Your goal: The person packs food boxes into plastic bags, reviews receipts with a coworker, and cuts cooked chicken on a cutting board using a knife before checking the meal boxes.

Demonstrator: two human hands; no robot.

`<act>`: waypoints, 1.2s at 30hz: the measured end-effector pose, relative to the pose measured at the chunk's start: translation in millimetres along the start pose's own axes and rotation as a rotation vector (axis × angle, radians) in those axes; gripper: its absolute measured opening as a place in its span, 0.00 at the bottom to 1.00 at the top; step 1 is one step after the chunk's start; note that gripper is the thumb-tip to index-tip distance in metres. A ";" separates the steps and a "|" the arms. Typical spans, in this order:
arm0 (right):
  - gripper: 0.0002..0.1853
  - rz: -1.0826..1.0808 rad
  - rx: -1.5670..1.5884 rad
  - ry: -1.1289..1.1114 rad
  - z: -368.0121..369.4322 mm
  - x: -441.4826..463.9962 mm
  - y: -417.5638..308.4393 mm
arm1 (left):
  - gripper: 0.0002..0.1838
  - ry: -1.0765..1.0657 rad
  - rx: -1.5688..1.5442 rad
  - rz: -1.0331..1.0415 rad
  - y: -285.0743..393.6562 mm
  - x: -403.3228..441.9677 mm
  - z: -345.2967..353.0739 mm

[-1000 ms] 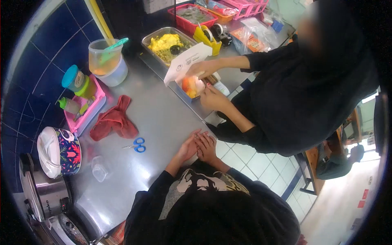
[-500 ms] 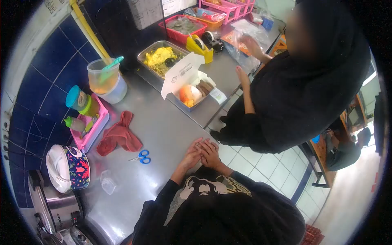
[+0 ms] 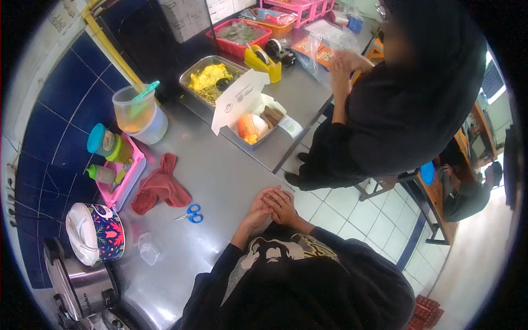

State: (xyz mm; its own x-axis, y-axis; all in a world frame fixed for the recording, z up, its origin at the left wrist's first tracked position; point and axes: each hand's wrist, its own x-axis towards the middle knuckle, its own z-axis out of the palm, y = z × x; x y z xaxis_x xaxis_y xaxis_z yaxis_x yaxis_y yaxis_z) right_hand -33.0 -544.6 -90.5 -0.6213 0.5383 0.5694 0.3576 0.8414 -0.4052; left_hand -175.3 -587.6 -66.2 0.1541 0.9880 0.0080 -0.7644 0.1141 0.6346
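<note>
My left hand [image 3: 254,215] and my right hand [image 3: 283,208] rest together at the front edge of the steel table [image 3: 220,176], just in front of my body. My right fingers lie extended across the fingers and palm of my left hand, and I see no object between them. Closest to my hands, on their left, are the blue-handled scissors [image 3: 193,213]. Farther ahead stands an open takeaway box [image 3: 258,141] with orange-white food and brown pieces in it, its lid raised.
A co-worker [image 3: 407,110] stands at the right with both hands [image 3: 345,66] together. A red cloth [image 3: 162,187], pink basket [image 3: 129,176], patterned container [image 3: 110,234] and clear lid [image 3: 147,250] are at the left. Behind the box lies a metal tray [image 3: 190,91] of yellow food.
The co-worker's hands have left the takeaway box, drawn back to the right and come together. My hands stay together at the table edge. The camera view has shifted slightly.
</note>
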 end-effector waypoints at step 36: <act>0.15 0.346 0.068 0.332 -31.4 153.5 79.9 | 0.34 0.162 -0.063 -0.054 10.7 4.0 19.4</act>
State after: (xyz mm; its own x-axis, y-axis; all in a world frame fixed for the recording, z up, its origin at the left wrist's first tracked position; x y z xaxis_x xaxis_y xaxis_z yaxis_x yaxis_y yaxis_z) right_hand -77.9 -393.3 -13.0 -0.2140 0.7813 0.5864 0.4507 0.6115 -0.6503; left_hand -170.7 -584.5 -44.3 0.0970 0.9836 -0.1521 -0.7962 0.1684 0.5812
